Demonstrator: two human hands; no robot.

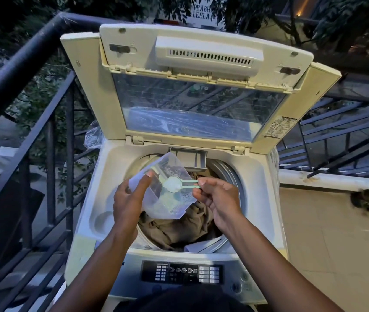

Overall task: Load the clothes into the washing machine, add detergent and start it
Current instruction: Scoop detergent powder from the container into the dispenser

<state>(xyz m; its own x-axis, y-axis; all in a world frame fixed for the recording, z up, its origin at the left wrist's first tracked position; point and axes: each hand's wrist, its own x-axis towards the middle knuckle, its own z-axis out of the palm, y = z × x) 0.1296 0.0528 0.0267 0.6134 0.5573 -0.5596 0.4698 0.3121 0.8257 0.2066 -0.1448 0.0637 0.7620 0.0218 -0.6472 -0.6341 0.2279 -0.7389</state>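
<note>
Over the open washer (pixel 266 199), lid (pixel 197 86) propped up and brown clothes (pixel 179 228) in the drum, the left hand (pixel 129 199) grips a clear tub (pixel 170 199) tilted above them while the right hand (pixel 217 197) pinches a green scoop (pixel 175 183) heaped with white powder.

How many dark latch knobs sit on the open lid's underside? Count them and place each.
2. One latch knob at the lid's upper left corner, one latch knob at its upper right corner. None appears hidden.
</note>
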